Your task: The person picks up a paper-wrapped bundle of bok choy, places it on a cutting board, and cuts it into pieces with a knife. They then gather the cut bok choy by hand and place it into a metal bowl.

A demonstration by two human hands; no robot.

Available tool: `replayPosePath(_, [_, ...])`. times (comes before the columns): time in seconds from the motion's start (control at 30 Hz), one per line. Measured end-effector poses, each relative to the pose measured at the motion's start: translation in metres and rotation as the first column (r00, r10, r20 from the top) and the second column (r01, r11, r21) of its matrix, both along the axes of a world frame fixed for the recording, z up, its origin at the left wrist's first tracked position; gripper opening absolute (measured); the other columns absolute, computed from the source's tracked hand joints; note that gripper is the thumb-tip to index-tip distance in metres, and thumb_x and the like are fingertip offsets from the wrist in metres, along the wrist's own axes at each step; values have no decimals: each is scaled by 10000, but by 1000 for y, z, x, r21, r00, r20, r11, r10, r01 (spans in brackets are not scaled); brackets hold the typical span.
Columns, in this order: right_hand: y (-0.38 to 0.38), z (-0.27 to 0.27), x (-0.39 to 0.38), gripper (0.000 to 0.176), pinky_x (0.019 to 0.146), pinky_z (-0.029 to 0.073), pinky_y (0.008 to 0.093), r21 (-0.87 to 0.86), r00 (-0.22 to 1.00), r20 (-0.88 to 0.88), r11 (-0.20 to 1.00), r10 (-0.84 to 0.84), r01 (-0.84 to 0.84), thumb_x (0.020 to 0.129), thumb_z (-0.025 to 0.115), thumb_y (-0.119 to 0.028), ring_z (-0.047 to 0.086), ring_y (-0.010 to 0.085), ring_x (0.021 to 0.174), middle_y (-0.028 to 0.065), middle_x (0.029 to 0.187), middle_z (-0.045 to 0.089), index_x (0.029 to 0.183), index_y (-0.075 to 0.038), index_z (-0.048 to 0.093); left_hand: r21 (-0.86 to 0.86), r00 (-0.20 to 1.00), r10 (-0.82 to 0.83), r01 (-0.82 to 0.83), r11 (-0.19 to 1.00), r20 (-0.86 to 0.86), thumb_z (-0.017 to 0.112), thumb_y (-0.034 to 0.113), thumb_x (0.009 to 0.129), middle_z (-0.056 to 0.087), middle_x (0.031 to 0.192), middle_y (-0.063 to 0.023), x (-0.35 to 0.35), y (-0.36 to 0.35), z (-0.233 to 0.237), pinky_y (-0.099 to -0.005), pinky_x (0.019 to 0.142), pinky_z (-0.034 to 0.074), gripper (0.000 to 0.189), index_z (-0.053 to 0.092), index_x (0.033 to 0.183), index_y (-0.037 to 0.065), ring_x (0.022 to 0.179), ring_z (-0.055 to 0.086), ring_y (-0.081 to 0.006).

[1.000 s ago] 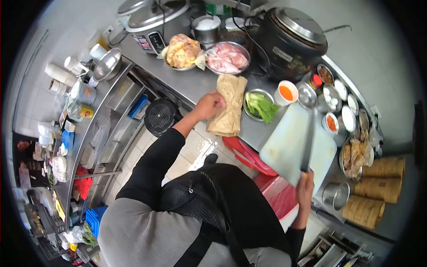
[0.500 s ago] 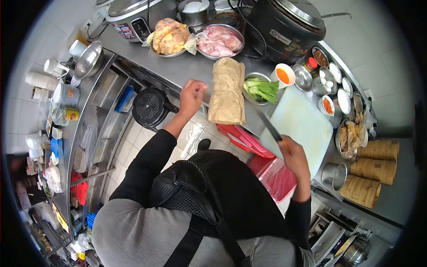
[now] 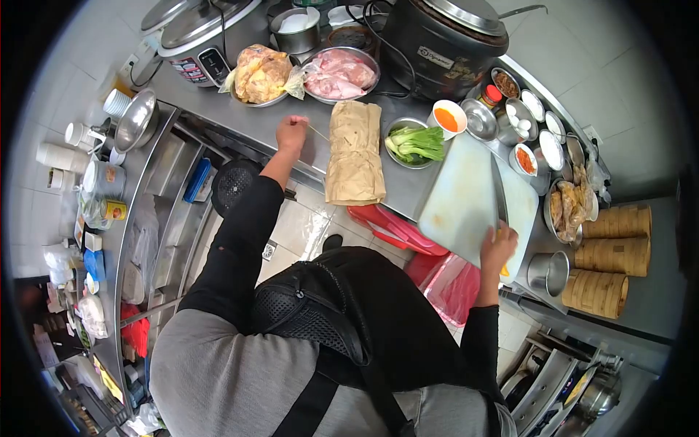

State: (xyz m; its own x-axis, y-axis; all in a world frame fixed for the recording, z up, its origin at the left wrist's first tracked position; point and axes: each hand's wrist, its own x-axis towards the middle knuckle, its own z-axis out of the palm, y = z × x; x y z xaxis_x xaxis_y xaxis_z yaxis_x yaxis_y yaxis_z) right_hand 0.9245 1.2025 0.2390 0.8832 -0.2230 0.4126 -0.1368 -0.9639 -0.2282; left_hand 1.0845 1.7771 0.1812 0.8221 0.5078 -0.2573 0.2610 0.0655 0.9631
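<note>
Pinching a thin stick (image 3: 317, 133) at upper centre, the left hand (image 3: 291, 135) hovered beside the brown paper stack (image 3: 354, 153) — the right hand (image 3: 499, 244), centre right, clasped a knife (image 3: 498, 197) laid flat on the cutting board (image 3: 459, 207), probably for safety.

Bright, even overhead light is filling the kitchen, casting only soft shadows. Fisheye distortion is bending the edges, and black vignetting is ringing a slightly soft frame.

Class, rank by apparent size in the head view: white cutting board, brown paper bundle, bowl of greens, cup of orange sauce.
1. cutting board
2. brown paper bundle
3. bowl of greens
4. cup of orange sauce
</note>
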Motion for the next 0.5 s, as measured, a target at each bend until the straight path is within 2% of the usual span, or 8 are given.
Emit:
replayPosePath(0.03, [16, -2, 10, 274, 885, 531, 441, 141, 980, 106, 973, 168, -182, 928, 707, -151, 658, 338, 977, 178, 1076, 665, 1183, -53, 686, 205, 998, -51, 54, 977, -22, 643, 87, 950, 662, 833, -7, 3, 7, -7, -260, 631, 518, 41, 671, 959, 59, 698, 610, -97])
replayPosePath(0.07, [54, -8, 18, 226, 801, 558, 378, 599, 981, 21, 784, 191, -166, 946, 723, -156, 693, 263, 913, 163, 1079, 692, 1124, -21, 684, 212, 998, -53, 56, 976, -20, 643, 87, 950, 662, 833, -7, 0, 4, -5, -260, 631, 518, 41, 671, 959, 59, 698, 610, -97])
replayPosePath(0.13, [139, -4, 35, 297, 796, 564, 340, 860, 887, -44, 469, 460, -200, 956, 748, -254, 704, 206, 920, 139, 1064, 706, 1127, -18, 693, 13, 964, -252, 254, 967, -90, 721, 187, 944, 673, 774, -23, -12, -16, 4, -259, 588, 487, 153, 711, 940, 34, 648, 601, -93])
replayPosePath(0.2, [212, -15, 55, 513, 870, 555, 343, 744, 840, -78, 592, 538, -310, 924, 773, -391, 701, 257, 984, 144, 1111, 705, 1199, 26, 655, 81, 978, -180, 189, 979, -110, 707, 390, 945, 657, 748, -2, -33, -36, 13, -275, 589, 488, 382, 711, 981, 10, 636, 600, -111])
replayPosePath(0.27, [269, -44, 73, 475, 850, 543, 335, 853, 915, 0, 478, 402, -210, 923, 774, -356, 687, 246, 954, 136, 1071, 696, 1155, 38, 648, 118, 968, -202, 220, 968, -148, 753, 568, 887, 627, 957, -50, -75, -74, 50, -298, 676, 485, 785, 514, 1390, 15, 790, 586, -149])
replayPosePath(0.33, [300, -14, 80, 393, 820, 537, 333, 919, 912, -43, 375, 408, -124, 945, 744, -313, 673, 229, 918, 126, 1042, 687, 1115, 25, 636, -28, 914, -371, 372, 928, -166, 797, 511, 866, 643, 1160, -144, -99, -91, 58, -344, 881, 512, 918, 367, 1508, 15, 1011, 630, -213])
replayPosePath(0.4, [311, -8, 95, 314, 790, 530, 332, 961, 898, -96, 274, 430, -29, 967, 715, -269, 658, 212, 883, 115, 1012, 679, 1075, 11, 624, 633, 863, -498, 338, 696, 87, 844, 483, 803, 616, 1278, -242, -105, -89, 20, -363, 1034, 481, 1053, 308, 1549, -29, 1208, 605, -293])
replayPosePath(0.5, [303, -33, 111, 116, 756, 521, 321, 982, 923, -110, 184, 370, 44, 1035, 586, -140, 629, 164, 831, 72, 984, 668, 1055, -29, 560, 200, 852, -507, 479, 855, 128, 884, 437, 767, 515, 1442, -252, -84, -49, 22, -389, 1122, 424, 1074, 314, 1565, -1, 1366, 503, -340])
